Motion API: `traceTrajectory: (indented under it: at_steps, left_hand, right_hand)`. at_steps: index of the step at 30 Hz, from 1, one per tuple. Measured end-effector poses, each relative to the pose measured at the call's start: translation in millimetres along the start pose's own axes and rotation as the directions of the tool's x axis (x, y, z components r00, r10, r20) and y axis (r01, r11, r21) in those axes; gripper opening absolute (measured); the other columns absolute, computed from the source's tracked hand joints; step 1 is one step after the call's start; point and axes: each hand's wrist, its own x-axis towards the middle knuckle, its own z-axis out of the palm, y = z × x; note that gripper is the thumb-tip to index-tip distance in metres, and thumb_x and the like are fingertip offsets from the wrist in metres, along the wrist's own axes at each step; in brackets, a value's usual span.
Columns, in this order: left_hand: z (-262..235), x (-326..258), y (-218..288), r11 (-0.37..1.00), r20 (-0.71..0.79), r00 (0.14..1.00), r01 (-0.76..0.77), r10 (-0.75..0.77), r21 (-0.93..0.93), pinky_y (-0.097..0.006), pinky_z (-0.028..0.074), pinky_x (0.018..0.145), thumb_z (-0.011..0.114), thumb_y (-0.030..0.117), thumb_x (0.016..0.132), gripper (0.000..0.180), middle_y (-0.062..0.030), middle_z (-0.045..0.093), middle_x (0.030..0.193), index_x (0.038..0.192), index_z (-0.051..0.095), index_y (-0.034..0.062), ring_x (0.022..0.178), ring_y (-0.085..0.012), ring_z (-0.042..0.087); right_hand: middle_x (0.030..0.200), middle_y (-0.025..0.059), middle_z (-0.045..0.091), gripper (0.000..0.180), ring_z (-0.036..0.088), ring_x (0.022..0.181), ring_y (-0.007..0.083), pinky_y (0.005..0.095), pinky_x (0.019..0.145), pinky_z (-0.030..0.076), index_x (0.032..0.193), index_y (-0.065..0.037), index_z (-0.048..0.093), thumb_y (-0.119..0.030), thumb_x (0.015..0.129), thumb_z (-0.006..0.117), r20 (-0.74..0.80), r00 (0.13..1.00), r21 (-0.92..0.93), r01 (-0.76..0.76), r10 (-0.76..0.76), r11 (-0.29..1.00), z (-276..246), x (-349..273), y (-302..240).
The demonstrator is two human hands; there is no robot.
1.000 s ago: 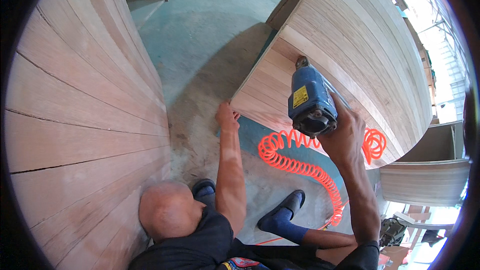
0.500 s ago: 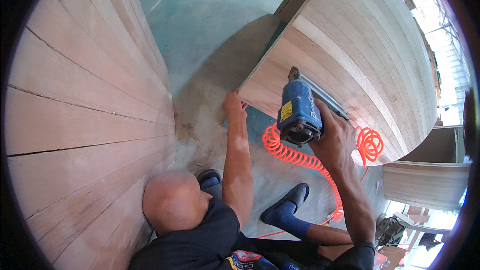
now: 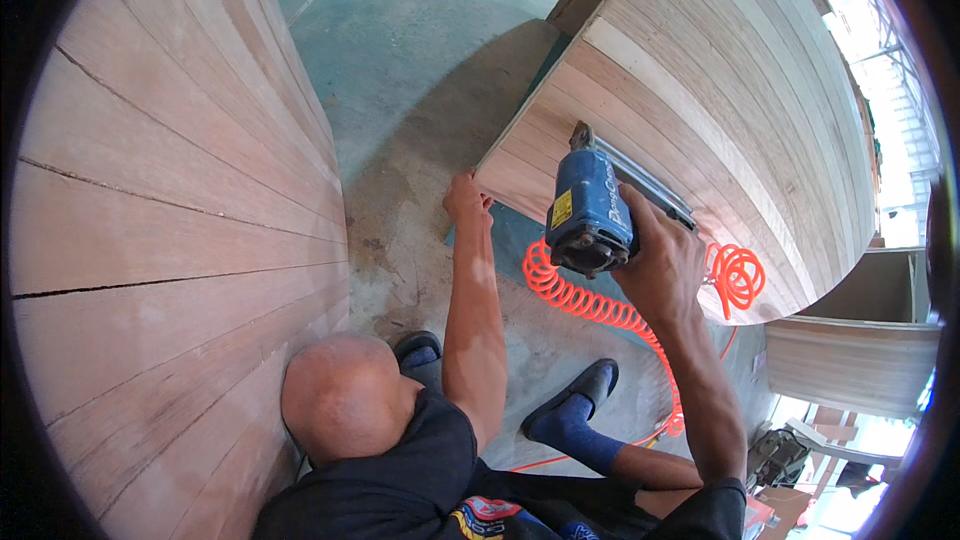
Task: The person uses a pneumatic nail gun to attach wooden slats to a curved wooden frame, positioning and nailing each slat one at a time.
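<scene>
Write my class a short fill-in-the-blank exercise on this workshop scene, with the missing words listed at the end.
1. The right hand holds a tool with a mainly ____ body.
2. The label on that tool is ____.
3. The left hand is at the corner of a planked panel made of ____.
4. The bright orange hose is wound into ____.

Missing words: blue; yellow; wood; coils.

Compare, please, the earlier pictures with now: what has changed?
The blue nail gun, in the right hand, has shifted left and nearer across the wooden panel, toward the left hand. Nothing was taken hold of or let go. Unchanged: the right hand keeps its grip, and the left hand stays at the panel's corner.
</scene>
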Motion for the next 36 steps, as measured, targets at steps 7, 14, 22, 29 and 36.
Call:
traceTrajectory:
  at_steps: [7, 14, 22, 29, 36]
  left_hand:
    - [-2.0, -1.3, -4.0, 1.0, 0.069, 0.997, -0.023, 0.023, -0.01, -0.03, 0.041, 0.045, 0.065, 0.021, 0.084, 0.018, -0.0071, 0.063, 0.072, 0.078, 0.065, 0.0037, 0.053, -0.0156, 0.054]
    - [-2.3, 4.1, -0.9, 1.0, 0.044, 0.999, -0.02, 0.02, -0.011, -0.029, 0.038, 0.043, 0.062, 0.02, 0.085, 0.019, -0.0061, 0.061, 0.069, 0.076, 0.065, 0.0038, 0.05, -0.0156, 0.052]
    - [-9.8, 10.2, -0.5, 0.996, 0.147, 0.987, -0.064, 0.072, -0.059, -0.03, 0.041, 0.047, 0.064, 0.021, 0.084, 0.018, -0.0054, 0.061, 0.071, 0.079, 0.066, 0.0043, 0.053, -0.0159, 0.054]
    - [-7.4, 3.2, 2.6, 0.998, 0.054, 0.996, -0.065, 0.067, -0.026, -0.033, 0.046, 0.053, 0.063, 0.022, 0.085, 0.02, -0.0081, 0.064, 0.077, 0.083, 0.066, 0.0022, 0.061, -0.0183, 0.059]
    - [-1.0, -5.3, -4.8, 0.995, 0.078, 0.992, -0.1, 0.1, -0.006, -0.033, 0.047, 0.049, 0.061, 0.02, 0.083, 0.02, -0.0089, 0.065, 0.077, 0.082, 0.067, 0.0011, 0.057, -0.0194, 0.059]
  right_hand:
    - [0.097, 0.0109, 0.072, 0.045, 0.071, 0.089, 0.0334, 0.0445, 0.073, 0.054, 0.114, -0.014, 0.061, -0.008, 0.071, 0.074, -0.025, 0.999, 0.006, -0.02, 0.021, 1.0, 3.7, -4.4, 0.4]
    - [0.097, 0.0134, 0.072, 0.047, 0.071, 0.088, 0.0336, 0.0441, 0.074, 0.054, 0.115, -0.014, 0.061, -0.008, 0.07, 0.075, -0.009, 0.999, 0.007, -0.045, 0.045, 0.999, 4.0, -2.9, 0.9]
    - [0.098, 0.0104, 0.072, 0.045, 0.071, 0.088, 0.0327, 0.0426, 0.074, 0.055, 0.115, -0.015, 0.06, -0.01, 0.071, 0.073, -0.01, 1.0, 0.013, 0.023, -0.022, 1.0, 29.0, -18.5, -5.6]
    - [0.099, 0.01, 0.072, 0.05, 0.071, 0.093, 0.0312, 0.0419, 0.077, 0.055, 0.117, -0.014, 0.059, -0.008, 0.07, 0.075, -0.03, 0.999, 0.04, -0.017, 0.019, 0.999, 36.3, -18.0, -9.1]
    - [0.098, 0.0097, 0.072, 0.053, 0.071, 0.092, 0.0308, 0.0424, 0.076, 0.055, 0.117, -0.013, 0.059, -0.009, 0.068, 0.077, -0.012, 0.998, 0.005, -0.058, 0.058, 0.998, 36.6, -22.1, -8.5]
